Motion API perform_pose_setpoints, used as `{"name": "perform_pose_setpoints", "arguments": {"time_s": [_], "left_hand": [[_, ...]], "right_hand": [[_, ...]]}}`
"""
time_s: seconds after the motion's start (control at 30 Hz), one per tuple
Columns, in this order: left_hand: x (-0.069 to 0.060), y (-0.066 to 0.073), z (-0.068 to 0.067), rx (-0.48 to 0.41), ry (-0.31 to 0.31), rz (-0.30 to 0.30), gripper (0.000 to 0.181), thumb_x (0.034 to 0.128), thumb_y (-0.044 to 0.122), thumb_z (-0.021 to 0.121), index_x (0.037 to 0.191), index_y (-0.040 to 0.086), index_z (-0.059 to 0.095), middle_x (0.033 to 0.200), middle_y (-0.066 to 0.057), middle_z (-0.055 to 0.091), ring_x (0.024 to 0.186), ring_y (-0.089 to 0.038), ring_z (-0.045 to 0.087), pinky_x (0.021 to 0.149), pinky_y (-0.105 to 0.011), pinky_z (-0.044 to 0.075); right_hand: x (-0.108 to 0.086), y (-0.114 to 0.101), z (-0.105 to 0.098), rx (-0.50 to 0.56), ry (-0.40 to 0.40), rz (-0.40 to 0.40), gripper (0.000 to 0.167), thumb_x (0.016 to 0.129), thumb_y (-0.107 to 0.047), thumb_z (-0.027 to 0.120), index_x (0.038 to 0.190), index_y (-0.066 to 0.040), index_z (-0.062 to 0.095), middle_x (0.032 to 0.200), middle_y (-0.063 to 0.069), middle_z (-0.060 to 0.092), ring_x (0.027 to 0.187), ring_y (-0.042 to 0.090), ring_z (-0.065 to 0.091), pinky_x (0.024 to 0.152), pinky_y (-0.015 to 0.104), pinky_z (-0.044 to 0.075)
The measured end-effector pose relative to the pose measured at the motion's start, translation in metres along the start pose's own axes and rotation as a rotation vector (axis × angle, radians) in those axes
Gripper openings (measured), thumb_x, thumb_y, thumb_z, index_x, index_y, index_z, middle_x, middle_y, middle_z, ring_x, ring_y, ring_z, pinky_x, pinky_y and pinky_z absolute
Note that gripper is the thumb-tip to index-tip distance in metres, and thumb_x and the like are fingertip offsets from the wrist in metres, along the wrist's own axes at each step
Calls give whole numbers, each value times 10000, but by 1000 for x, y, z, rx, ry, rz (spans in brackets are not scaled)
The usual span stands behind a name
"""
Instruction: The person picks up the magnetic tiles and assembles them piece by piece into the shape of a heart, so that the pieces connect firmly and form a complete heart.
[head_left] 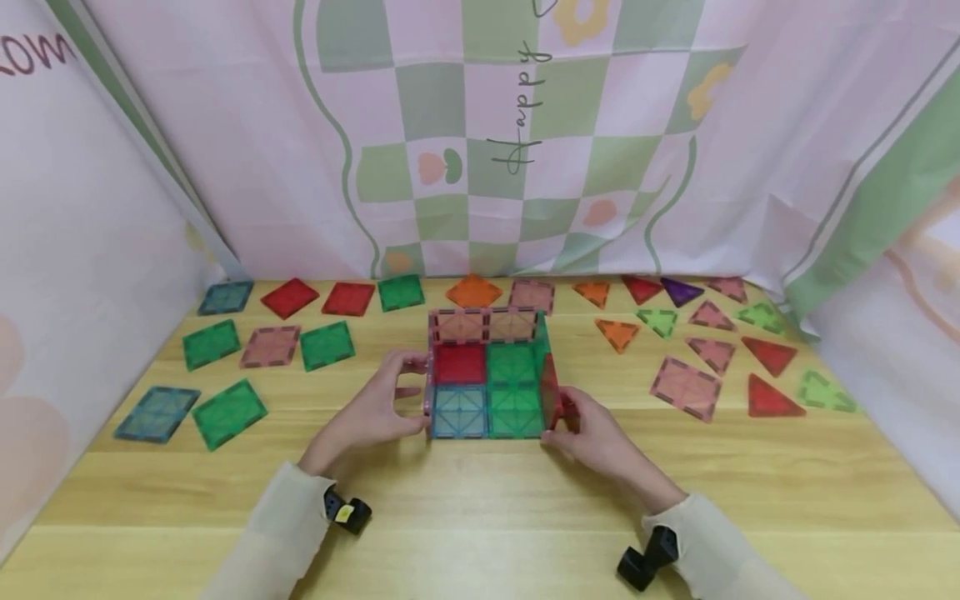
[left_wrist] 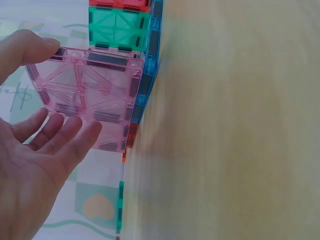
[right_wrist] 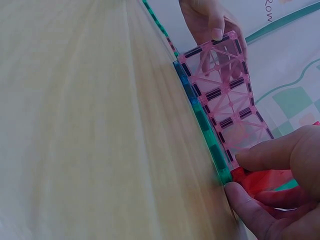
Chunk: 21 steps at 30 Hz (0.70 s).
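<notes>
A box of translucent magnetic tiles stands mid-table. Its base shows a red square (head_left: 460, 365), a blue square (head_left: 461, 412) and two green squares (head_left: 515, 410). Pink tiles (head_left: 513, 326) stand upright along the back, and a pink wall (left_wrist: 110, 82) rises on the left. The right side has a green tile (head_left: 542, 337) behind a red tile (head_left: 551, 390). My left hand (head_left: 378, 406) touches the pink wall with spread fingers, thumb at its edge. At the near right corner, my right hand (head_left: 597, 435) pinches the upright red tile, whose lower part is partly hidden.
Loose square tiles, including a green one (head_left: 229, 413) and a blue one (head_left: 157, 413), lie to the left and along the back. On the right are several triangles, such as a red one (head_left: 772, 397), and a larger pink tile (head_left: 687, 388). A patterned curtain (head_left: 517, 167) encloses the table.
</notes>
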<state>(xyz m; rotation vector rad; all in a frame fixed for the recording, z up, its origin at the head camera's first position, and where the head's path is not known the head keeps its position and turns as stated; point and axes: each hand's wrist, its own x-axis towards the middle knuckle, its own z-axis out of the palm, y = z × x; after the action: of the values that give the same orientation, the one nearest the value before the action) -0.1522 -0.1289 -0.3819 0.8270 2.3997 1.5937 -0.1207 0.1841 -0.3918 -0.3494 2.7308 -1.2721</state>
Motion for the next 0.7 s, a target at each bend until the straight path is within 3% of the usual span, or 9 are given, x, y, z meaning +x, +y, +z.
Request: {"name": "perform_pose_setpoints", "arguments": {"time_s": [0.17,0.37,0.57,0.7], "left_hand": [[-1,-3,1,-4,-12,3,795,767,-66,703,1419,5,253,1370,-204,305,1292,-373,367,991,-470,455],[-1,-6,0,89,-20,40,784,793,-12,711,1449,30,284,1380,-210,306,1273,-393,379,957,-504,474],[-2,-4,-1,112,-29,28,774,806,22,711,1455,87,294,1459,-184,296,1347,-413,332,957,-511,474],[-2,-3,-1,102,-37,11,776,818,28,700,1464,112,278,1501,-144,281,1379,-364,320,970,-491,471]], "right_hand": [[0,0,0,-1,1,-4,520,824,-79,715,1277,50,495,1027,130,614,911,235,525,796,361,448],[0,1,0,3,-2,-3,513,824,-74,713,1273,48,497,1029,129,610,906,235,515,790,359,444],[0,1,0,5,-11,1,525,820,-77,719,1277,49,494,1040,136,609,915,239,514,798,374,449],[3,2,-3,48,-35,15,548,808,-34,708,1299,49,479,1118,174,608,996,266,541,875,410,461]]}}
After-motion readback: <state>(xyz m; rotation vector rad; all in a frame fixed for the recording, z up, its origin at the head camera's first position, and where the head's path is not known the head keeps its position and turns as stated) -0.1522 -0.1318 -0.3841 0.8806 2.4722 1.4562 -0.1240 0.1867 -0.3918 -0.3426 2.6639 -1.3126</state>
